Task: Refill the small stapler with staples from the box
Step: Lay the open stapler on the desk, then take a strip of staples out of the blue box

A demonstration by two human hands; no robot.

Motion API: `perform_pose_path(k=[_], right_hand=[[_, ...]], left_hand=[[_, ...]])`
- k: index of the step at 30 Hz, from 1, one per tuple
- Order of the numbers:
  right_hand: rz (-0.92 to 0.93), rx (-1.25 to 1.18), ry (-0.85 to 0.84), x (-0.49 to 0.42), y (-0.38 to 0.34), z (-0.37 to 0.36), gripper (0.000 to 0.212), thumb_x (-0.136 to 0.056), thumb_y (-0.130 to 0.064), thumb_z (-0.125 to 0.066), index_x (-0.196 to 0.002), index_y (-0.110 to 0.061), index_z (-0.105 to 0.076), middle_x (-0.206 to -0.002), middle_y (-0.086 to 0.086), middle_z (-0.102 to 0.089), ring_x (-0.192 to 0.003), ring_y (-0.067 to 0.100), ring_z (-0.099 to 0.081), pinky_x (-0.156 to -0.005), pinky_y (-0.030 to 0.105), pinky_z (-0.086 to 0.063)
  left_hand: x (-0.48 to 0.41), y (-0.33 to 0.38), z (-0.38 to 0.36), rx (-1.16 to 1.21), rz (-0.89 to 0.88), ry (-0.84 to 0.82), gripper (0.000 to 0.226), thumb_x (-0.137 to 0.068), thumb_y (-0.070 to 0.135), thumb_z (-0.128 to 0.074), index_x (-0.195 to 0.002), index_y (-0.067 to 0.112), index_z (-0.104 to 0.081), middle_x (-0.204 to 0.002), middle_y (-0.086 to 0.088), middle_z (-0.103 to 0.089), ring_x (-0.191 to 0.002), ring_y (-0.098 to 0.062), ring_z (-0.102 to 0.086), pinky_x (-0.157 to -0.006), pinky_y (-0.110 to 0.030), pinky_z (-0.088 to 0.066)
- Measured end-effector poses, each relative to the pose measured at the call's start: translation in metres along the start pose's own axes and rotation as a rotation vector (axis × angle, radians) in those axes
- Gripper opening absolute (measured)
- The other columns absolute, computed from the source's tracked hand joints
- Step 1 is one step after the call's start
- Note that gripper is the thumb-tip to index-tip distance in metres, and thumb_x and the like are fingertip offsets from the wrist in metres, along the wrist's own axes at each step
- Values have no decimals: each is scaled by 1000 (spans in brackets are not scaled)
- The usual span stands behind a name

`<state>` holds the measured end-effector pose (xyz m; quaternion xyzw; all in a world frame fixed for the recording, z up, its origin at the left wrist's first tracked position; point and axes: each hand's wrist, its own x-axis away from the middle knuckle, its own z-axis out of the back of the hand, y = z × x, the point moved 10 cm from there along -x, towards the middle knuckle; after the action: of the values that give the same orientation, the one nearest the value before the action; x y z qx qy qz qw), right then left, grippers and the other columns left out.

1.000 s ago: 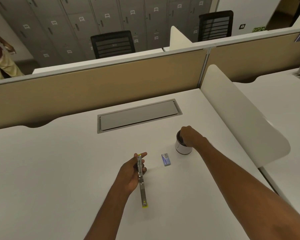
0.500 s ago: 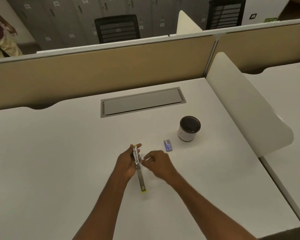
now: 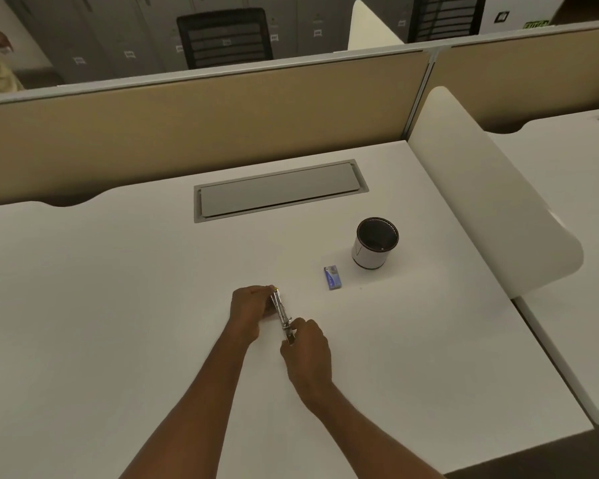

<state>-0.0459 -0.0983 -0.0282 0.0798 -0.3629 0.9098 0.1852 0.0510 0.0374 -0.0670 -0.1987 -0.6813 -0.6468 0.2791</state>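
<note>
Head cam: left hand [image 3: 249,310] grips the stapler [image 3: 281,312], right hand [image 3: 307,352] pinches its near end; one slip and it probably snaps shut.

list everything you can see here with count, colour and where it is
stapler: 1, silver with yellow tip, between both hands
staple box: 1, blue, on the desk right of the stapler
cup: 1, white, dark inside, upright beyond the box
desk: 1, white, under it all
cable hatch: 1, grey, in the desk's far middle
partition panels: 2, beige, along the far edge
side divider: 1, white, desk's right edge
chairs: 2, black, behind the panels
lockers: several, grey, back wall
left hand: 1, grips the stapler's far end
right hand: 1, pinches its near end
</note>
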Motion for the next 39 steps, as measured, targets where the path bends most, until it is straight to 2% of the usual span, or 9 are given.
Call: perform_pose_path(k=[3,12,14,16,20,23,27,33,39], right_hand=[[17,75,22,0,2,0,12,-91,-17,-60,-102,-15,-57,-101,1,-58,-92,22,-58,-72,24,-33],[51,-60,-9,-20,17,8,24,-93,-38,-61,-99,-14,-61,-96,2,-62,-85,17,-56,-76,30,-43],[103,-3,131,-34,21,35,17,-97,-24,-53,-103,-13,-65,-101,5,-64,-95,25,-63,-81,35,-48],[147,57,212,-52,23,59,33,-95,-9,-51,-125,-14,-62,-123,6,-62,-113,26,-59,-92,37,-50],[195,282,150,-97,23,76,67,-90,4,-49,-149,-27,-40,-157,-1,-37,-132,23,-44,-104,33,-42],[258,389,18,-121,25,69,72,-89,7,-48,-151,-28,-38,-162,-1,-30,-135,25,-42,-107,33,-38],[359,440,18,-128,23,68,59,-90,0,-57,-144,-24,-49,-148,3,-51,-129,27,-50,-105,36,-40],[420,-131,44,-107,14,76,41,-82,-1,-65,-121,-8,-60,-121,6,-59,-108,21,-59,-95,43,-52],[411,-449,89,-73,1,83,43,-88,7,-61,-127,-10,-66,-139,2,-58,-124,3,-57,-100,17,-48]], left_hand=[[-6,3,-4,-128,137,-51,8,-91,1,-74,-86,-4,-70,-79,-17,-70,-62,-24,-66,-47,-26,-59],[-40,20,-8,-389,126,-87,13,-86,-7,-77,-77,-11,-68,-83,-28,-68,-61,-30,-67,-55,-32,-65],[-47,25,-4,-434,86,-72,15,-81,-3,-83,-76,-12,-71,-88,-33,-72,-65,-35,-72,-68,-42,-67],[-53,29,-1,-481,51,-56,20,-74,2,-90,-76,-11,-76,-86,-32,-76,-75,-43,-77,-82,-51,-65],[-49,35,-2,-474,55,-62,29,-70,-2,-92,-87,-18,-75,-88,-34,-76,-68,-36,-76,-81,-50,-65],[-48,37,-5,-501,82,-86,29,-69,1,-93,-86,-16,-76,-87,-32,-77,-83,-44,-78,-90,-52,-63],[-47,37,-6,-534,113,-106,35,-69,1,-93,-92,-18,-76,-86,-29,-78,-85,-43,-78,-93,-49,-62],[-47,37,0,-661,26,-105,31,-63,12,-97,-73,-9,-77,-72,-24,-77,-64,-31,-74,-84,-40,-63],[-15,82,-6,-693,-349,53,22,-95,21,-71,-84,3,-79,-82,-15,-77,-71,-23,-66,-72,-28,-51]])
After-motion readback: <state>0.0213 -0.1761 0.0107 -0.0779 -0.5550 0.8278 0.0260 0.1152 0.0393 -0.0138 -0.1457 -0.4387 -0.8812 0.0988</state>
